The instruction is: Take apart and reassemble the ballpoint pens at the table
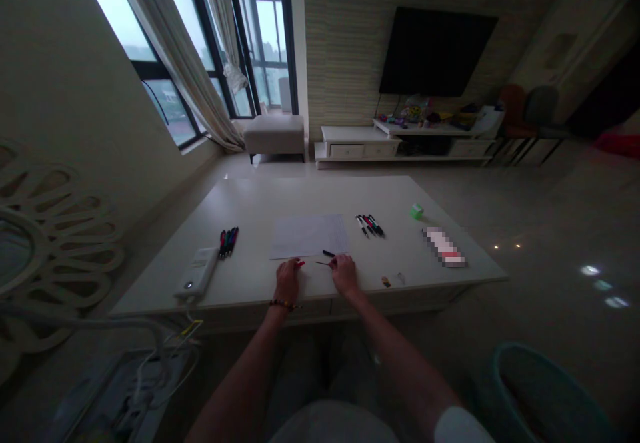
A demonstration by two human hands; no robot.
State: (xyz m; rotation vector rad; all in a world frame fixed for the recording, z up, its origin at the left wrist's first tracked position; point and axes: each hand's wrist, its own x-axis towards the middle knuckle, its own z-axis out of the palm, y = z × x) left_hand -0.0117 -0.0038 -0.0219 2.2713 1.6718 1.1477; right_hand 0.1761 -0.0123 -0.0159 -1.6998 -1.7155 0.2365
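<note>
My left hand (287, 279) rests near the front edge of a white table (350, 193), fingers curled around a small red pen part (299, 264). My right hand (344, 272) sits beside it, fingers pinched on a thin dark refill-like piece (323, 264) that points left. A short black pen part (328, 254) lies just above my right hand. A sheet of white paper (309, 235) lies just beyond both hands.
Several pens (228, 241) lie at the left by a white device (197, 272). More pens (369, 225) lie right of the paper, with a green cube (416, 211), a blurred box (444, 247) and small bits (386, 282). A teal bin (540, 390) stands on the floor at right.
</note>
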